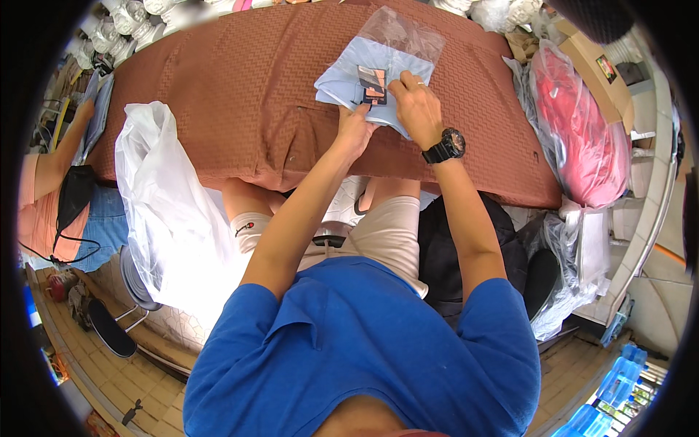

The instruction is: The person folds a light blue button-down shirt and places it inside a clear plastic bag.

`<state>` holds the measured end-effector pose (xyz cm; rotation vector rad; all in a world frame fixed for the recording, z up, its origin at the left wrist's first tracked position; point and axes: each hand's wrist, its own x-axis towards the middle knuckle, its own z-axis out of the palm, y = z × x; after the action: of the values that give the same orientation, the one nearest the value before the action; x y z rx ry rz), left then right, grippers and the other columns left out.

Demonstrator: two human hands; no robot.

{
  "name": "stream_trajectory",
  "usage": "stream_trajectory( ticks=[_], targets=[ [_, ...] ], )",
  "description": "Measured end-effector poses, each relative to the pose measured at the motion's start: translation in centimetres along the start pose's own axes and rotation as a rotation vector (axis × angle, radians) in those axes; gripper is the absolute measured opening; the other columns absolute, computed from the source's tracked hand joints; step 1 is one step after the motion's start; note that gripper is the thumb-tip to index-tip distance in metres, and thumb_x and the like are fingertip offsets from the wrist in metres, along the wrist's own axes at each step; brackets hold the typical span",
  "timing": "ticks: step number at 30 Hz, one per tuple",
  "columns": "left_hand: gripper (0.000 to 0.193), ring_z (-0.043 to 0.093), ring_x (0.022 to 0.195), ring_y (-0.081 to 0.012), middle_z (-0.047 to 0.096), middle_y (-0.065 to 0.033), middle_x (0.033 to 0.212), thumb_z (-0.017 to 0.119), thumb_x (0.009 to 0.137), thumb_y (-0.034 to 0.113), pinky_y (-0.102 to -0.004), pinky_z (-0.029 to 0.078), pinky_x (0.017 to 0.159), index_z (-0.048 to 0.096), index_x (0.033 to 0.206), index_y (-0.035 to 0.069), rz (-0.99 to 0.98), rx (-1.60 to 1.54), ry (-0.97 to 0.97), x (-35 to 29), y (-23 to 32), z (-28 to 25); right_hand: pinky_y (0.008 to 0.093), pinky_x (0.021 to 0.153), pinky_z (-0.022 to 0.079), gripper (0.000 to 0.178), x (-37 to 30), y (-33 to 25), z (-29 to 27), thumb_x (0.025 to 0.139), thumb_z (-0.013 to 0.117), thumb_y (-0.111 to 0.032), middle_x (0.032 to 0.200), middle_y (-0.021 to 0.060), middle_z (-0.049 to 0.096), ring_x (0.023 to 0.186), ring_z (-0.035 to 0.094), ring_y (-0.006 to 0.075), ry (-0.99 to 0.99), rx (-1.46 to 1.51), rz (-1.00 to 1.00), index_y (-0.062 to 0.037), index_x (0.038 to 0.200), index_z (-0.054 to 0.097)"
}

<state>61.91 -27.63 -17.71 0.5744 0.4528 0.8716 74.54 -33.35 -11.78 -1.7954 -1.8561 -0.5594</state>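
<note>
A folded light blue garment (342, 73) with a black-and-orange tag (373, 86) on its front lies over the far part of the brown-covered table. A clear plastic bag (397, 33) extends past its far edge and seems to cover part of the cloth. My left hand (355, 130) grips the garment's near edge just below the tag, thumb on top. On the other side, my right hand (419, 108), with a black watch at the wrist, has its fingers bent in a pinch on the clear plastic beside the tag. The fingertips partly hide what they press.
A brown textured cloth (218, 95) covers the table. A white plastic sack (164, 197) stands left of my legs. At right are a red bundle in plastic (579, 124), a cardboard box (601, 73) and a black bag (459, 247). Another person's arm (71, 135) is at far left.
</note>
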Motion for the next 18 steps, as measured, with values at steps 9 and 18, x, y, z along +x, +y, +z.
stream_trajectory(
  ticks=[9, 18],
  targets=[
    [0.048, 0.055, 0.126, -0.0333, 0.046, -0.0200, 0.141, 0.035, 0.100, -0.002, -0.0530, 0.051, 0.106, 0.027, 0.147, 0.003, -0.069, -0.013, -0.054, 1.7, 0.1, 0.9, 0.0426, 0.074, 0.052, 0.005, 0.0, 1.2, -0.9, 0.085, 0.062, -0.007, 0.093, 0.0094, 0.058, 0.089, 0.061, 0.0304, 0.007, -0.017, 0.059, -0.0051, 0.091, 0.062],
    [0.043, 0.057, 0.123, -0.0320, 0.047, -0.0212, 0.139, 0.046, 0.102, 0.011, -0.0509, 0.051, 0.102, 0.032, 0.142, 0.000, -0.134, 0.101, 0.124, -1.4, -1.1, -1.5, 0.0440, 0.076, 0.053, 0.012, -1.1, 1.8, 1.5, 0.084, 0.068, -0.007, 0.092, 0.0097, 0.062, 0.090, 0.063, 0.0319, -0.071, 0.208, 0.089, -0.0073, 0.096, 0.064]
  ],
)
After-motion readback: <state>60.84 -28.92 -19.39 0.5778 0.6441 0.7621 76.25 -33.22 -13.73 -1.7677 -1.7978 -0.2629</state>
